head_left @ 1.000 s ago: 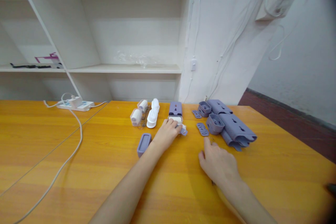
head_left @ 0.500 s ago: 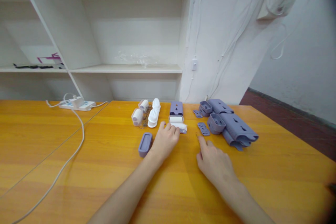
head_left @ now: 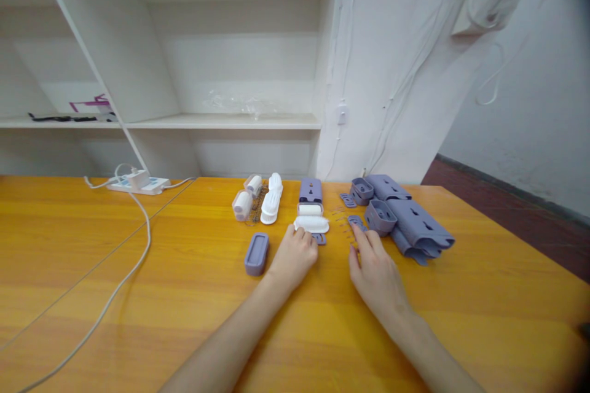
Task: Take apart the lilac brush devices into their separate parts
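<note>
My left hand (head_left: 295,253) has its fingers curled at the edge of a small purple slotted plate (head_left: 319,239), which shows partly beside them. Just beyond lies a white ribbed oblong piece (head_left: 311,224), with a clear case holding a white roll (head_left: 310,209) and a purple housing (head_left: 310,190) behind it. My right hand (head_left: 375,267) stretches its index finger onto another purple slotted plate (head_left: 356,221); thumb and finger are apart. Several thin small parts (head_left: 342,219), too small to name, are scattered left of that plate. A purple oblong tray-like piece (head_left: 257,254) sits left of my left hand.
Purple cups (head_left: 380,217) and curved purple housings (head_left: 419,221) stand at the right. White rolls in clear cases (head_left: 242,204), stacked white ribbed pieces (head_left: 271,199) and small wire parts lie back left. A power strip (head_left: 139,184) trails a cable (head_left: 146,230) across the table.
My left hand has drawn back toward me off the white ribbed piece, exposing it and the slotted plate. My right index finger has moved forward onto the right-hand slotted plate.
</note>
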